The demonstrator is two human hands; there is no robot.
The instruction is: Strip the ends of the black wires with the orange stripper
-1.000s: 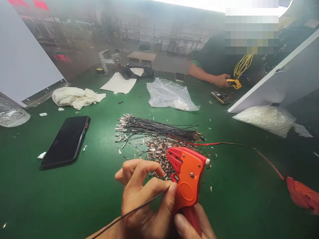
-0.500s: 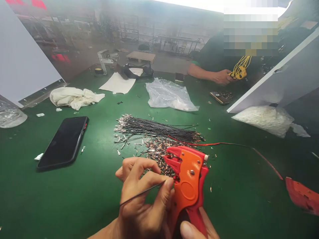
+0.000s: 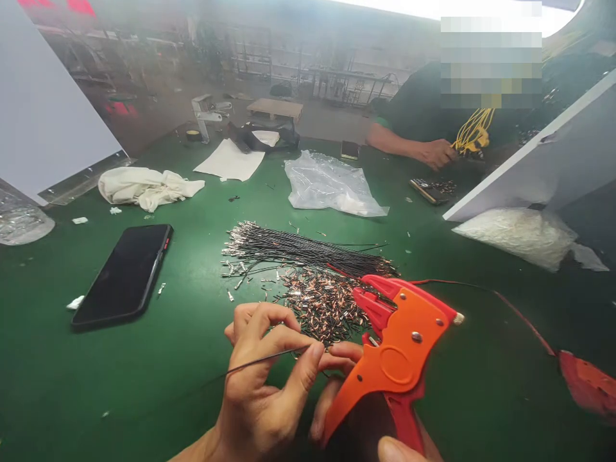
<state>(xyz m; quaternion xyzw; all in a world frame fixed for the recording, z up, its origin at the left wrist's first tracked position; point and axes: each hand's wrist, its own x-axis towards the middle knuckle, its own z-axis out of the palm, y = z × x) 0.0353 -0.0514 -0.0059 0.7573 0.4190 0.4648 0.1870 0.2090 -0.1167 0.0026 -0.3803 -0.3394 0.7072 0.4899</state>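
Orange plastic catches the eye first: the wire stripper (image 3: 399, 350) sits low and right of centre over the green table (image 3: 144, 385). Its head is tilted up and to the left, and its two handles splay downward. The right hand (image 3: 402, 451) has it by those handles. Only a thumb at the bottom edge and some fingers along the left handle show, so that grip is closed round the tool but not squeezing it. The mouth of the tool looks a little parted, with nothing in it that I can make out.

The left hand (image 3: 262, 391) is the nearer of the two to the thin black wire (image 3: 260, 362) and holds it. Its grip is a tight pinch of thumb against fingertip just behind the wire's free end, with the other fingers curled above. The wire's long axis runs from lower left up to the right. Its tip points towards the stripper but stops short, below and left of the tool's mouth and clearly apart from it.

Just beyond both hands lies a heap of coppery cut ends (image 3: 325, 305), and behind that a bundle of black wires (image 3: 298, 247) laid roughly crosswise. A dark phone (image 3: 125, 273) lies well off to the left. Across the table, another person's hand (image 3: 436, 154) works beside yellow wires (image 3: 474, 128).
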